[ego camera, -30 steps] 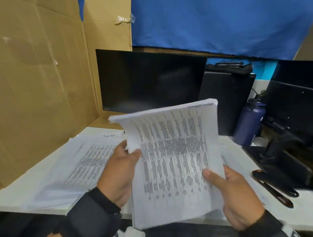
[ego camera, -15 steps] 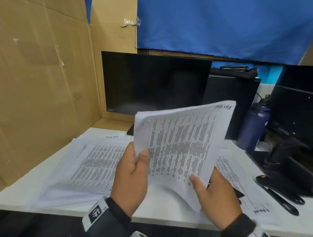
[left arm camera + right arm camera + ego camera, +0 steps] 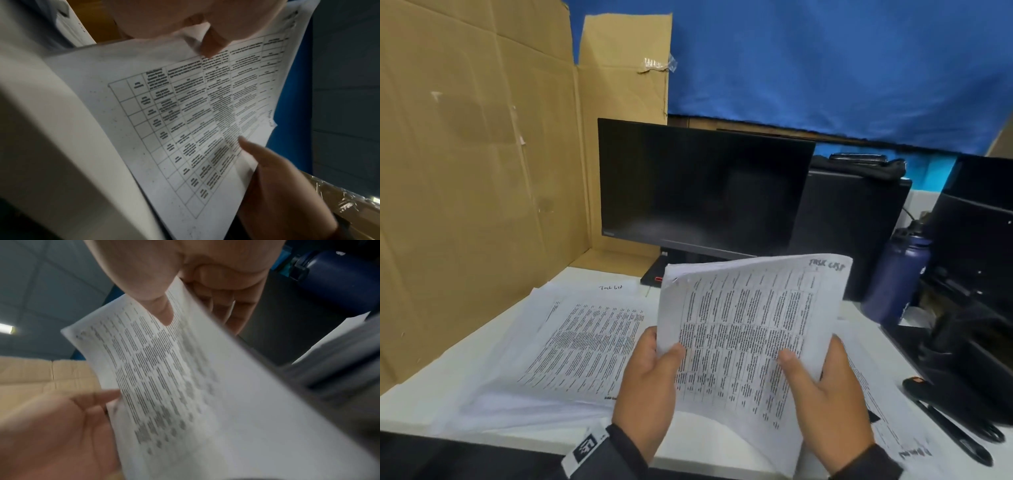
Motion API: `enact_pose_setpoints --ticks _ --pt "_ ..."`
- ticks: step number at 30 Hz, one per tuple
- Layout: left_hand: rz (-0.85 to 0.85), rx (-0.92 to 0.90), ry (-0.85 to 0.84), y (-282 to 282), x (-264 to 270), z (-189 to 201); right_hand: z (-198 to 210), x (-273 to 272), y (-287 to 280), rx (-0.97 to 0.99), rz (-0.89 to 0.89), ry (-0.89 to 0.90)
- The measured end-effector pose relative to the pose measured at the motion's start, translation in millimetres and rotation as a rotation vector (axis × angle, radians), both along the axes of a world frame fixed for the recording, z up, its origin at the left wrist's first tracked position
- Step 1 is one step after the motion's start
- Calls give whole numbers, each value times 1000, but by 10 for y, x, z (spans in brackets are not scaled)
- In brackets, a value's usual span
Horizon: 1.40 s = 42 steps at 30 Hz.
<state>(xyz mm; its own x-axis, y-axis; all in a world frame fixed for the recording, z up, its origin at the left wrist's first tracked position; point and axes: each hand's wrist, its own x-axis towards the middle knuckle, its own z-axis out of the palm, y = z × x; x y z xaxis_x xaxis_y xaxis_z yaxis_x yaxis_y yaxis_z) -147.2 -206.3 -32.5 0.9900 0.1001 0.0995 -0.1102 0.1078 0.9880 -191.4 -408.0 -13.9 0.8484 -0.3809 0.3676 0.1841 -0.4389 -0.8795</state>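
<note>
A sheaf of white sheets printed with a dense table (image 3: 746, 325) is held up over the desk, tilted to the right, with "Task List" handwritten at its top right corner. My left hand (image 3: 654, 363) grips its left edge, thumb on the printed face. My right hand (image 3: 815, 377) grips the lower right edge, thumb on top and fingers behind. In the left wrist view the sheaf (image 3: 185, 121) fills the frame, with the left thumb (image 3: 211, 43) pressing on it. The right wrist view shows the blurred sheaf (image 3: 164, 378) pinched between thumb (image 3: 160, 309) and fingers.
More printed sheets lie spread on the white desk (image 3: 705, 445), at the left (image 3: 585, 342) and under my right hand (image 3: 873, 394). A dark monitor (image 3: 698, 192) stands behind. A cardboard wall (image 3: 465, 188) closes the left. A blue bottle (image 3: 893, 281) and a black pen (image 3: 955, 435) sit right.
The sheaf has turned clockwise, so its handwritten corner now shows at the top right. My right hand has moved inward along the lower edge. The left hand keeps its grip.
</note>
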Motion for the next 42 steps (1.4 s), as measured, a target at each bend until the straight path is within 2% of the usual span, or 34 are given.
enact_pose_setpoints --ticks 5,9,11,18,32,42 --pt "-41 13 -22 -19 -51 22 190 74 19 136 26 -113" --pt "18 58 -112 -40 -83 110 241 100 91 67 29 -211" --pt "21 50 -100 -37 -72 114 182 107 126 44 16 -226" --pt "8 35 119 -49 -15 -173 -112 73 195 226 52 -68" --pt "34 89 97 -58 6 -173 -95 138 139 316 50 -33" --pt "-12 244 105 79 66 13 111 162 -63 418 127 58"
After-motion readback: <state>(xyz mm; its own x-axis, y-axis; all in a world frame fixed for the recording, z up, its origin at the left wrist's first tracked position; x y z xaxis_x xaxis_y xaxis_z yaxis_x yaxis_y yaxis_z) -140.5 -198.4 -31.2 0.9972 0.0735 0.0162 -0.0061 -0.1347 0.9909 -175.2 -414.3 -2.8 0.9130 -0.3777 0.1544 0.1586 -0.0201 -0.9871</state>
